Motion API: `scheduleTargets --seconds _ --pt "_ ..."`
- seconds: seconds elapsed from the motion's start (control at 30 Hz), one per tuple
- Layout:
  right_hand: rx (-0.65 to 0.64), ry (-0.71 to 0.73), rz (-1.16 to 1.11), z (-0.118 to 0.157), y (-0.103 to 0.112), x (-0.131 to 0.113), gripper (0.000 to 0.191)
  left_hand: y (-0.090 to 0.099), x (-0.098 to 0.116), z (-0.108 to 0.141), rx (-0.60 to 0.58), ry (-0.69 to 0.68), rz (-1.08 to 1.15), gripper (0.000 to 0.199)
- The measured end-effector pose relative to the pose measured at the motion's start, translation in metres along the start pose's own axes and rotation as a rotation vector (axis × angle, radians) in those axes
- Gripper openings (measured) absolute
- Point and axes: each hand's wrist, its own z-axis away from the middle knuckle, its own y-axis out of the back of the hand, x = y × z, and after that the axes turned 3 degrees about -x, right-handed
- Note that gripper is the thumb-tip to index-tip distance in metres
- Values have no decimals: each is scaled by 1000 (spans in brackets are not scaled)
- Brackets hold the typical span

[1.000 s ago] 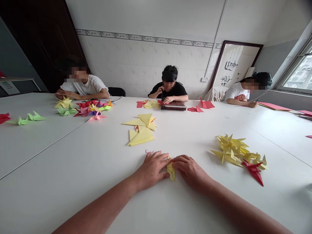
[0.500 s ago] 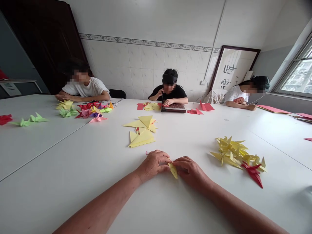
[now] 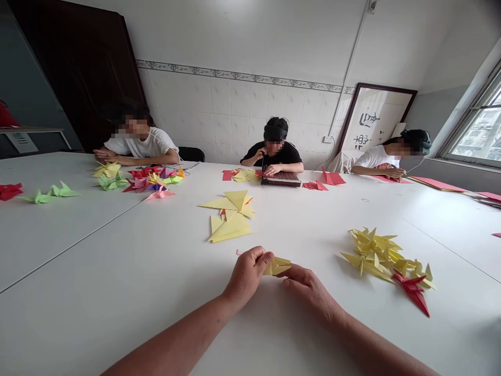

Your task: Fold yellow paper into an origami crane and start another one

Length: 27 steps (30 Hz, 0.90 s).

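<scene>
My left hand (image 3: pixel 247 274) grips a small folded yellow paper (image 3: pixel 276 266), its thumb on top near the left end. The paper lies sideways just above the tabletop, with creased flaps pointing right. My right hand (image 3: pixel 311 292) is at the paper's right end, fingers stretched out beneath the tip and thumb apart; it does not visibly pinch it. Beyond my hands lie larger folded yellow papers (image 3: pixel 230 227) with bits of red among them. To the right is a heap of yellow paper cranes (image 3: pixel 376 250), with a red paper crane (image 3: pixel 413 292) at its near edge.
Across the white table (image 3: pixel 136 261) sit several people. The middle person has a hand on a dark slatted board (image 3: pixel 281 179), with red papers (image 3: pixel 332 178) beside it. Multicoloured folded cranes (image 3: pixel 156 180) and green cranes (image 3: pixel 62 190) lie at the left.
The yellow paper has turned from pointing toward me to lying sideways. My left thumb now presses on top of it. My right fingers have shifted from pinching its top to beneath its right end.
</scene>
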Motion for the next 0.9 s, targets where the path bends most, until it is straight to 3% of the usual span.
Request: scheduleTargets --seconds 0.1,0.23,0.33,0.4,0.5,0.63,0.9 --pt "16 79 -198 -4 -15 -6 33 1 4 1 68 22 29 43" --pt "173 -1 -331 -18 -34 -8 35 3 6 7 100 71 56 43" --pt "223 -37 -354 -26 -36 -10 33 7 4 11 68 64 40 40" --pt "239 -53 -322 -29 -32 -12 31 11 3 13 96 31 6 27" --pt "263 -58 -247 -29 -28 -12 28 16 1 14 196 -124 -118 12" --pt "277 -12 -129 -28 -28 -3 25 16 3 12 137 -299 -239 11" --pt "375 39 256 -27 -28 10 25 11 9 11 23 -184 -212 10"
